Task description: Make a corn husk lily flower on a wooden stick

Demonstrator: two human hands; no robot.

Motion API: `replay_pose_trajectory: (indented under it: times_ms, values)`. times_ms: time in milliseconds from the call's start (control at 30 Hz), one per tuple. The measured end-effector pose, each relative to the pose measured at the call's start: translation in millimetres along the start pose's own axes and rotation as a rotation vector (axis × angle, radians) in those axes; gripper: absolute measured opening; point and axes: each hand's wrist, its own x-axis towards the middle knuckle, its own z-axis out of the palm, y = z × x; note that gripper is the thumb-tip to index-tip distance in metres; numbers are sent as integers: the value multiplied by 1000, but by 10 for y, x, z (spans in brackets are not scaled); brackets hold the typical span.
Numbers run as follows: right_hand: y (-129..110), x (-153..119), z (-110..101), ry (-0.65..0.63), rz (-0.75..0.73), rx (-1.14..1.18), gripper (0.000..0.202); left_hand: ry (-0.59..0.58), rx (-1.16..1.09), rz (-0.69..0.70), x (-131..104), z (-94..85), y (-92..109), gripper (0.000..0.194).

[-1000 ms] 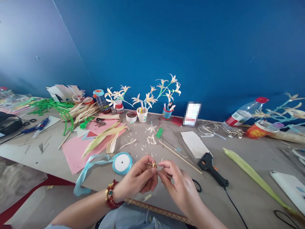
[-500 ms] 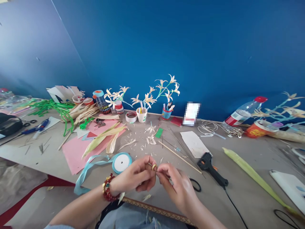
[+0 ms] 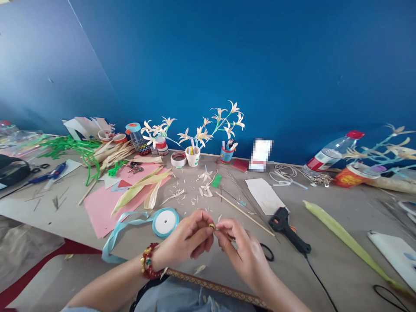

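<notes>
The left hand still pinches the yellowish curl, now looking flatter; whether the right hand grips anything, I cannot tell.

Ribbon — glossy, satiny; glue gun — matt plastic; stick wooden.

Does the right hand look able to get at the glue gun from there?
Probably yes: the glue gun lies close by on the right hand's outer side, handle towards the person, nothing seen on top. Only a black loop lies between, low on the table.
</notes>
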Motion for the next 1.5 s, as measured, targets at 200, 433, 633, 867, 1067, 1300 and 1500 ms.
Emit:
replay_pose_trajectory:
  times_ms: [200, 433, 633, 867, 1067, 1300, 1500]
  values:
    - [-10, -14, -32, -50, 34, 19, 16, 118, 44, 65, 48, 16, 73, 21]
    - [-60, -12, -79, -34, -35, -112, 15, 206, -149, 6, 70, 102, 45, 16]
    - [-129, 38, -155, -98, 106, 79, 13, 101, -202, 45, 56, 59, 24, 11]
    - [-119, 103, -125, -11, -110, -100, 17, 105, 154, 257, 39, 25, 137, 14]
    - [-117, 101, -99, 31, -152, -85, 16, 206, 62, 214, 22, 66, 57, 15]
    - [-148, 105, -110, 40, 31, 85, 10, 80, -130, 85, 46, -11, 48, 22]
    - [-135, 93, -115, 83, -31, 71, 12, 119, -37, 26, 56, -7, 74, 18]
